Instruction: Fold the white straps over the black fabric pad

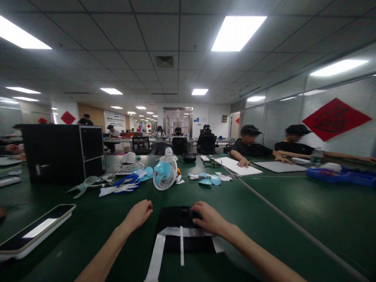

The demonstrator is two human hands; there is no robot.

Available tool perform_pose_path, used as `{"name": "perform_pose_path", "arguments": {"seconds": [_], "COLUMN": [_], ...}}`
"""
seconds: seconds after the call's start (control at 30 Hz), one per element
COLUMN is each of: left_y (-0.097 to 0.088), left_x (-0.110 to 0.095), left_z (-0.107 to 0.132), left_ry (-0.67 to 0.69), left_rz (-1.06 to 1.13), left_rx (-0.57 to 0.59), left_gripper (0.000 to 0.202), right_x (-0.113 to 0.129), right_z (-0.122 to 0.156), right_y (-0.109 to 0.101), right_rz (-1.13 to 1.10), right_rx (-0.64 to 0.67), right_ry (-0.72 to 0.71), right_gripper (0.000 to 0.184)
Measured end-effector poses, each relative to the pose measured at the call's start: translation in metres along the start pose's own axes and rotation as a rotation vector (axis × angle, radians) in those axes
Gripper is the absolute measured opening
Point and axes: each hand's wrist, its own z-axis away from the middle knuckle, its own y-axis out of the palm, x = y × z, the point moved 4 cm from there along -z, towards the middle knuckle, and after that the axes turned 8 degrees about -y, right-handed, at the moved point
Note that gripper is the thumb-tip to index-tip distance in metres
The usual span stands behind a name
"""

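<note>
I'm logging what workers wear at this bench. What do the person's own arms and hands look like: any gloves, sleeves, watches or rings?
Both forearms are bare as far as the picture shows, with no sleeve in view. The left hand and right hand wear no gloves. No watch, band or ring shows on either wrist or on the fingers, though the picture is too soft to rule out a thin ring.

- Flat black mat (173, 219): matt, cloth-like, crossed by smooth white tape strips (181, 250).
- Dark green tabletop (279, 235): smooth, faint sheen.
- Small white-caged fan (165, 175): glossy plastic, pale blue blades.
- White rectangular sheet (237, 165): matt paper.
</note>
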Motion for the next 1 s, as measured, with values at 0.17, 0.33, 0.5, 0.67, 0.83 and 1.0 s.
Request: {"name": "perform_pose_path", "arguments": {"seconds": [0.17, 0.33, 0.5, 0.67, 0.83, 1.0], "left_y": [0.004, 0.008, 0.012, 0.015, 0.016, 0.011], "left_x": [0.035, 0.044, 0.045, 0.049, 0.050, 0.044], "left_z": [-0.009, -0.010, -0.013, -0.015, -0.015, -0.011], "left_ry": [-0.088, -0.150, -0.148, -0.142, -0.157, -0.158], "left_rz": [-0.083, -0.106, -0.123, -0.113, -0.078, -0.070], "left_rx": [-0.038, 0.016, 0.028, 0.034, 0.072, 0.101], "left_gripper": [0.045, 0.057, 0.054, 0.056, 0.060, 0.060], "right_x": [0.003, -0.004, -0.019, -0.057, -0.116, -0.180], "right_z": [-0.032, -0.043, -0.033, -0.003, 0.062, 0.143], "right_y": [0.011, 0.020, 0.010, -0.030, -0.079, -0.112], "right_rz": [0.012, 0.068, 0.085, 0.038, 0.067, 0.196], "right_rx": [0.065, 0.080, 0.024, -0.127, -0.273, -0.326], "right_ry": [-0.010, 0.022, 0.067, 0.225, 0.436, 0.736], "right_gripper": [0.039, 0.030, 0.029, 0.030, 0.036, 0.040]}}
